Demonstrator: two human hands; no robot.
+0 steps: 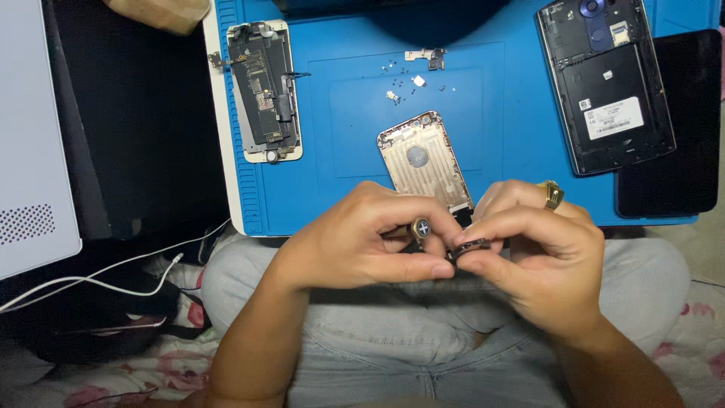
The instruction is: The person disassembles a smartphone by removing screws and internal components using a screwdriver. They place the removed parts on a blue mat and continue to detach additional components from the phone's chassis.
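The blue work mat (498, 128) looks like matt rubber with ridged edges. The gold phone shell (427, 166) on it is brushed metal with a soft sheen. At far right, the black phone back (604, 83) is matt plastic bearing a white paper label. The ring (552, 194) is shiny gold metal. Near, the grey trousers (377, 332) are coarse denim cloth.
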